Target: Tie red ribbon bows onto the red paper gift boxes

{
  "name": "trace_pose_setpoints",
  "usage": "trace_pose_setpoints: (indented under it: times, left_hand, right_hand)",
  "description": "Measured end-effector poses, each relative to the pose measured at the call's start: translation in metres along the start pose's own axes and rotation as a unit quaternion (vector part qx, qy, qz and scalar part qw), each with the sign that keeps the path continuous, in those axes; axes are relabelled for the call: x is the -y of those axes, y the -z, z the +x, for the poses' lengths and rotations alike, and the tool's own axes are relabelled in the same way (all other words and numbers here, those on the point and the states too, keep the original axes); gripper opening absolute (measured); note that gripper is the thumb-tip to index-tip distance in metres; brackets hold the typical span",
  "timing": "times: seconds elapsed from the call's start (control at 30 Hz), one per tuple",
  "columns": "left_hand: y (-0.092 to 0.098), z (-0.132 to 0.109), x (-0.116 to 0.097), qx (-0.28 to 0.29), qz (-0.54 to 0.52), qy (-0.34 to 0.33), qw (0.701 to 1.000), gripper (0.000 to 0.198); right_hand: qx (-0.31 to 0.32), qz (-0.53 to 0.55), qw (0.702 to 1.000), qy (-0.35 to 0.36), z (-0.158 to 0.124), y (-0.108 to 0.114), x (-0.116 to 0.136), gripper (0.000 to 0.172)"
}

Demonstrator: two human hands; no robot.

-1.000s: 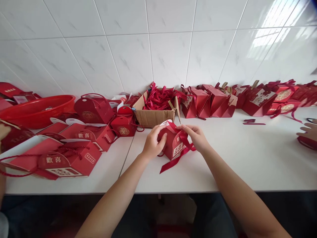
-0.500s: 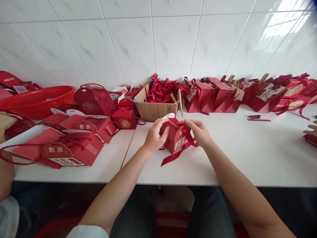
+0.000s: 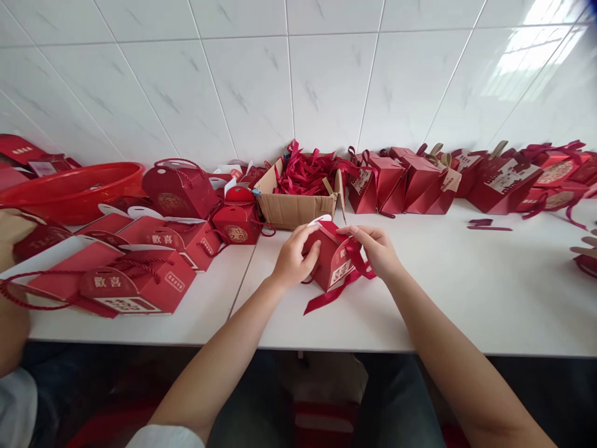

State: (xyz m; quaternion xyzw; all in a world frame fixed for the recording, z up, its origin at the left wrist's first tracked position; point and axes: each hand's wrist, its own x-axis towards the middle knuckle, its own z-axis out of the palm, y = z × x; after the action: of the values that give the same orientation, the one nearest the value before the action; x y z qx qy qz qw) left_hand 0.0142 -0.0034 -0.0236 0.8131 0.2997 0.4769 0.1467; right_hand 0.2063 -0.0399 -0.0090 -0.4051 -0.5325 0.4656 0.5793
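Note:
A small red gift box point(image 3: 326, 264) with pale lettering stands on the white table in front of me. My left hand point(image 3: 296, 254) wraps round its left side, thumb and fingers gripping the box near the top. At the upper right of the box, my right hand point(image 3: 377, 247) pinches a dark red ribbon point(image 3: 333, 297) between thumb and forefinger. The ribbon hangs over the box's right side, and one end lies on the table before it. My fingers partly cover the top of the box.
Behind the box stands a cardboard box point(image 3: 298, 210) heaped with red ribbons. Red gift boxes with rope handles point(image 3: 140, 283) crowd the left, beside a red basin point(image 3: 93, 193). More red boxes point(image 3: 392, 180) line the wall at right. Other people's hands show at both edges.
Both hands keep nearly the same hold on the box and ribbon. The whole view has shifted very slightly. A hand at the far right edge has moved a little.

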Motion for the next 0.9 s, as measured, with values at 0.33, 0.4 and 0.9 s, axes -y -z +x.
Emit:
trace_pose_setpoints:
  times: [0.33, 0.4, 0.9]
  left_hand:
    - [0.0005, -0.0021, -0.0048, 0.025, -0.007, -0.031, 0.999, 0.029]
    - [0.0009, -0.0028, -0.0057, 0.027, -0.005, -0.042, 0.999, 0.029]
    - [0.0071, -0.0052, -0.0087, 0.045, -0.095, -0.007, 0.994, 0.054]
  right_hand:
    - [0.009, 0.033, 0.999, -0.036, -0.0021, -0.0014, 0.0013, 0.036]
    - [0.012, 0.031, 0.999, -0.036, -0.0023, -0.0011, 0.0018, 0.038]
    - [0.071, 0.002, 0.997, -0.039, -0.0047, 0.0005, 0.0076, 0.043]
